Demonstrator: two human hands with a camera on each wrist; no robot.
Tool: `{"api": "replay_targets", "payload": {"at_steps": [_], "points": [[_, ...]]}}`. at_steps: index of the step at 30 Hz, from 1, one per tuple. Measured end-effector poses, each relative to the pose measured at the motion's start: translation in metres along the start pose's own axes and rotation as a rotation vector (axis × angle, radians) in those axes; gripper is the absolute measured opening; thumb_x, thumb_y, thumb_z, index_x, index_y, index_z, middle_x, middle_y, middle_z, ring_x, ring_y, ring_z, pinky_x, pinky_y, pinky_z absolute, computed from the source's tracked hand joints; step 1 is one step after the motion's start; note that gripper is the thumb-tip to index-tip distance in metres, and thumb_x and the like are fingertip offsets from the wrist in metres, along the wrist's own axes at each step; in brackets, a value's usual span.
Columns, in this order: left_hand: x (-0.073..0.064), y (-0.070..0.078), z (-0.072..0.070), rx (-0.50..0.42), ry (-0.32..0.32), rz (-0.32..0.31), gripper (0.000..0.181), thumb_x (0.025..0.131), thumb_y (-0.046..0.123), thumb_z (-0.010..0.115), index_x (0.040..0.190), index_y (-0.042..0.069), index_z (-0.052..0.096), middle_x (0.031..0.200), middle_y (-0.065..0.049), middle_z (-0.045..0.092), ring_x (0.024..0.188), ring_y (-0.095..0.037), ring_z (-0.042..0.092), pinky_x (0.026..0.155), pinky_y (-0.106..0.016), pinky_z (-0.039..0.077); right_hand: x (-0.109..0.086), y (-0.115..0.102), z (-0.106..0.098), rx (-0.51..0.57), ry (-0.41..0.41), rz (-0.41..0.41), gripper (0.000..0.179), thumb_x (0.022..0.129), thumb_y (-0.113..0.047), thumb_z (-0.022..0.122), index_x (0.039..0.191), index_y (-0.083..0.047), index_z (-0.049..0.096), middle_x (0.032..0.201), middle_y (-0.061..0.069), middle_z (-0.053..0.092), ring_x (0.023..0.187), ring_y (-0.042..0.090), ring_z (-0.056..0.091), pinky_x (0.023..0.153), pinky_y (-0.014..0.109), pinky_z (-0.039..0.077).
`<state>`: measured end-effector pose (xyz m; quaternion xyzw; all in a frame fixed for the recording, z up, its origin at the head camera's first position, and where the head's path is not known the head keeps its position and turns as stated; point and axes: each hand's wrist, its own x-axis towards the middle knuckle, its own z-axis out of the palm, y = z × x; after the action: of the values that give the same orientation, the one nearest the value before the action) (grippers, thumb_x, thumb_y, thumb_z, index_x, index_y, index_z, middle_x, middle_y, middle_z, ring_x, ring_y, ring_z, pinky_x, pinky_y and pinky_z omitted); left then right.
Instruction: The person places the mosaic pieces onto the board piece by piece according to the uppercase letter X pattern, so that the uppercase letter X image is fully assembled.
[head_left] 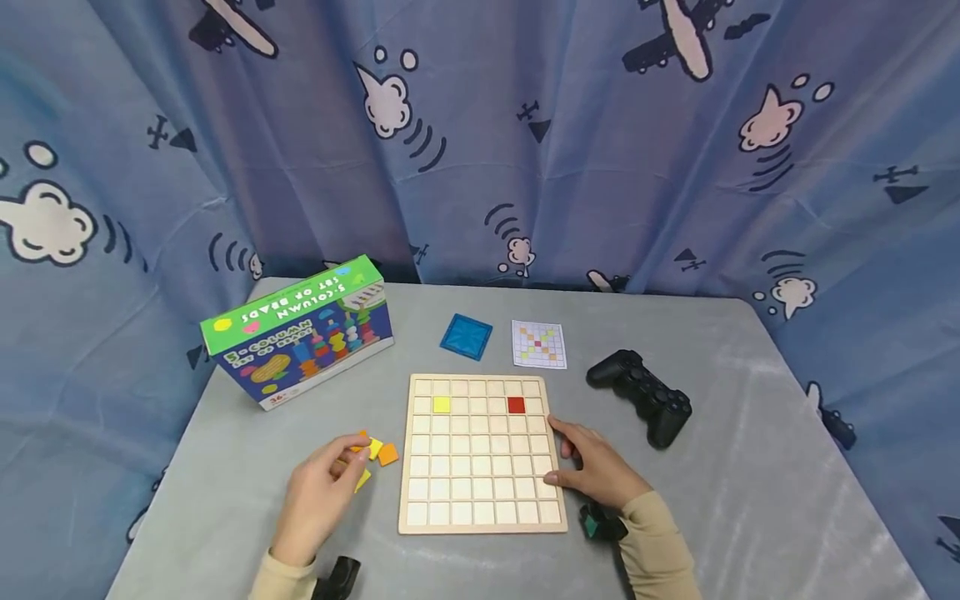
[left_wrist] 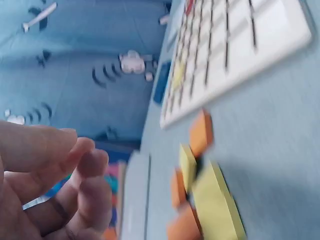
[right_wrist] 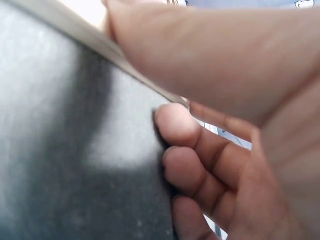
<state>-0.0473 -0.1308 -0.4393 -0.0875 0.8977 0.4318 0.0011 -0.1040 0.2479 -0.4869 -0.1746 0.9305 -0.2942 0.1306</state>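
Note:
A square wooden grid board (head_left: 482, 528) lies on the table with a yellow tile (head_left: 442, 405) and a red tile (head_left: 516, 405) in its second row from the back. My left hand (head_left: 318, 492) hovers left of the board, fingers loosely bent, nothing showing between them in the left wrist view. Close by it lie loose orange tiles (head_left: 387, 454) and yellow tiles (left_wrist: 215, 205), partly hidden by the hand in the head view. My right hand (head_left: 596, 462) rests at the board's right edge, thumb and index fingertip touching the rim; its other fingers are bent beside it.
Behind the board lie a blue square packet (head_left: 467, 337) and a printed pattern card (head_left: 539, 345). A black game controller (head_left: 641, 396) sits to the right. The bead-set box (head_left: 300, 333) stands at the back left, before a blue curtain (head_left: 465, 192).

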Motion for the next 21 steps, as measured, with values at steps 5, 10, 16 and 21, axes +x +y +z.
{"api": "replay_targets", "payload": {"at_steps": [5,10,16,21], "points": [[0.001,-0.024,-0.011,0.118,0.040,-0.079,0.028,0.093,0.021,0.063,0.117,0.008,0.065,0.088,-0.005,0.064,0.064,-0.013,0.051,0.056,-0.026,0.040,-0.001,0.002,-0.002,0.007,0.020,0.000,0.084,0.077,-0.040,0.078,0.143,-0.005,0.041,0.090,-0.005,0.046,0.085,0.012,0.040,0.074,0.027,0.031],[0.006,-0.038,-0.010,0.157,-0.014,-0.172,0.041,0.090,0.023,0.065,0.127,0.005,0.057,0.092,-0.007,0.057,0.071,-0.019,0.048,0.062,-0.030,0.036,0.001,0.002,-0.002,0.016,-0.001,0.015,0.084,0.077,-0.041,0.078,0.144,-0.007,0.041,0.091,-0.006,0.046,0.085,0.012,0.040,0.075,0.027,0.031],[0.008,-0.050,-0.002,0.164,-0.052,-0.260,0.052,0.090,0.023,0.065,0.134,0.001,0.048,0.087,-0.008,0.050,0.073,-0.021,0.045,0.062,-0.031,0.033,0.002,0.003,0.001,0.019,-0.003,0.008,0.084,0.076,-0.039,0.079,0.144,-0.008,0.041,0.090,-0.007,0.046,0.085,0.012,0.040,0.074,0.026,0.032],[0.007,-0.051,0.002,0.158,-0.033,-0.260,0.046,0.090,0.021,0.065,0.131,0.005,0.052,0.087,-0.007,0.048,0.071,-0.020,0.044,0.060,-0.031,0.032,0.000,0.002,0.001,0.022,-0.006,0.009,0.084,0.077,-0.040,0.079,0.144,-0.007,0.041,0.090,-0.006,0.046,0.083,0.012,0.040,0.073,0.025,0.032]]}}
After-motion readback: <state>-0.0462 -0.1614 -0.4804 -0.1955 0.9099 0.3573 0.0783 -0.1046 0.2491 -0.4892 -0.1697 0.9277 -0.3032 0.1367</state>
